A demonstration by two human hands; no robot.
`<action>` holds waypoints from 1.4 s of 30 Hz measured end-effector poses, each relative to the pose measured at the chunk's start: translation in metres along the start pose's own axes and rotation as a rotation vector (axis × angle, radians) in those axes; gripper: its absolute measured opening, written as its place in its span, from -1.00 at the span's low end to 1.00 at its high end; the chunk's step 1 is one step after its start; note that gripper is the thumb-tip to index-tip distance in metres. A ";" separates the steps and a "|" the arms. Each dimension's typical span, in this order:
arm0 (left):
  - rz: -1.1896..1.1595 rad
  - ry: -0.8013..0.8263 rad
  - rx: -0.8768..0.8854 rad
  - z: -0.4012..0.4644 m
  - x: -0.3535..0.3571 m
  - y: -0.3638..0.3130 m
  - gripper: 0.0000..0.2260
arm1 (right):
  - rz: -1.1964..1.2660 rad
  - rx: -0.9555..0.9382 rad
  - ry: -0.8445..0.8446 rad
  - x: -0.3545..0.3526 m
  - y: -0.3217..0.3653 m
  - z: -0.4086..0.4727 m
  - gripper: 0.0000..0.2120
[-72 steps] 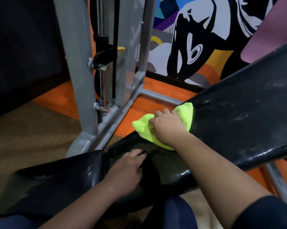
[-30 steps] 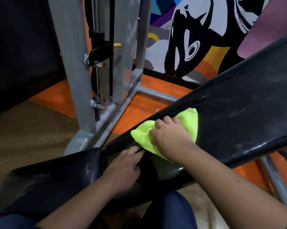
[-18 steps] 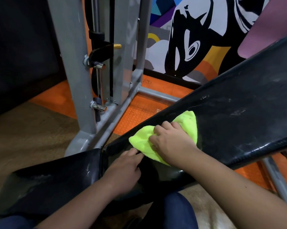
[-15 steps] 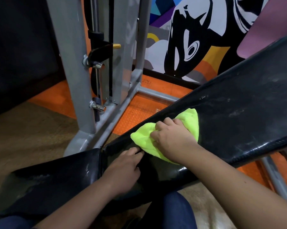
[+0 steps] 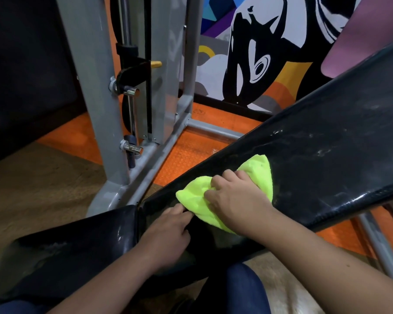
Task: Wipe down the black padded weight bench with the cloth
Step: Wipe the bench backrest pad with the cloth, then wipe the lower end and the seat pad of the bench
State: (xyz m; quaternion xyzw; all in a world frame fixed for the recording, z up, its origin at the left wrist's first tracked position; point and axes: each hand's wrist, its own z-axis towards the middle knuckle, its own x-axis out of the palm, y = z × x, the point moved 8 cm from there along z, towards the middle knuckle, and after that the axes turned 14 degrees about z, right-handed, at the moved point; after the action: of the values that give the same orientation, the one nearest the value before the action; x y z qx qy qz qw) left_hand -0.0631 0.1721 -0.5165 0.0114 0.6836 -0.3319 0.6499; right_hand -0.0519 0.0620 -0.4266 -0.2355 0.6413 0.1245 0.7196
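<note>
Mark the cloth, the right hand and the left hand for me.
cloth (image 5: 262, 171): head view, upper right lobe past the knuckles.
right hand (image 5: 234, 200): head view, back of the hand.
left hand (image 5: 168, 232): head view, back of the hand.

A: Where is the bright yellow-green microfibre cloth (image 5: 227, 196)?
B: Bunched under the right hand (image 5: 234, 201), pressed on the sloped black padded weight bench (image 5: 326, 159).
A: And the left hand (image 5: 168, 232)?
B: Flat on the pad near the seat joint, fingers (image 5: 179, 210) touching the cloth's edge. A grey steel frame (image 5: 96, 87) stands behind.
</note>
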 end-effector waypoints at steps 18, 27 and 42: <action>-0.003 0.024 -0.030 -0.001 0.001 0.003 -0.63 | 0.008 0.040 -0.050 -0.006 0.005 -0.021 -0.85; -0.063 0.050 -0.054 -0.002 0.001 0.009 -0.65 | 0.024 0.053 -0.057 -0.006 0.006 -0.030 -0.85; -0.315 -0.528 -0.101 -0.032 -0.056 -0.038 -0.80 | 0.187 0.162 -0.105 -0.002 0.030 -0.043 -0.87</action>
State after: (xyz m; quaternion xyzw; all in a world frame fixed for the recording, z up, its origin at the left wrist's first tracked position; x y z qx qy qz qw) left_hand -0.0998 0.1806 -0.4516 -0.2134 0.5001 -0.3857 0.7454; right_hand -0.1036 0.0669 -0.4325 -0.1091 0.6299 0.1507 0.7541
